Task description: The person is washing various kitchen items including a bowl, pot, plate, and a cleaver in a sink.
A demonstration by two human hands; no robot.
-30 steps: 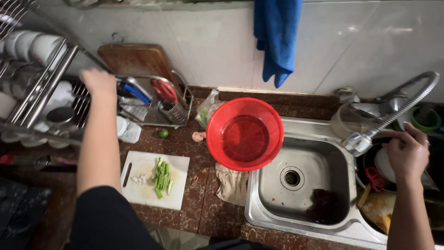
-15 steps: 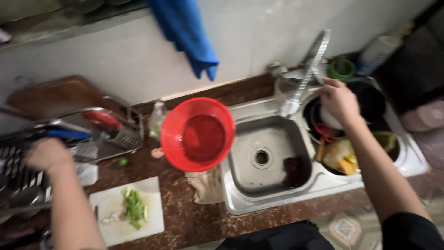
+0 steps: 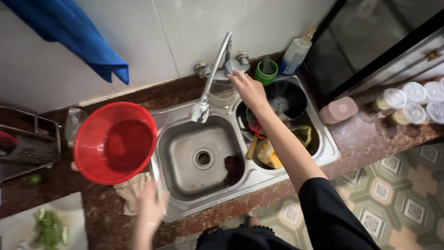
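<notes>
**Right hand at tap, left hand by sink front**

Right hand point(image 3: 249, 89) reaching across sink to back edge of counter, fingers loosely curled at tap base point(image 3: 233, 66); touching or just short of it, can't tell. Nothing held. Tap spout point(image 3: 210, 81) angled out over left basin point(image 3: 199, 155), w/ dark scrap near drain. Right basin point(image 3: 323, 139) full of stuff: black pot, red-handled scissors, yellow-green bits.

Left hand point(image 3: 150, 210) blurred at front edge of counter, just beside sink rim & over a crumpled beige rag point(image 3: 132, 187). Looks open, fingers up; holding anything or not, can't tell.

Red bowl point(image 3: 115, 142) on counter left of sink, touching its rim, tilted a bit. Green cup point(image 3: 266, 71) & white-blue bottle point(image 3: 296, 53) at back edge behind right basin. Pink box point(image 3: 339, 110) right of sink, row of lidded jars point(image 3: 411, 99) further right. Dish rack point(image 3: 27, 143) at left edge. White cutting board point(image 3: 27, 224) w/ chopped greens at front-left corner. Blue cloth point(image 3: 74, 34) hanging on tiled wall.
</notes>
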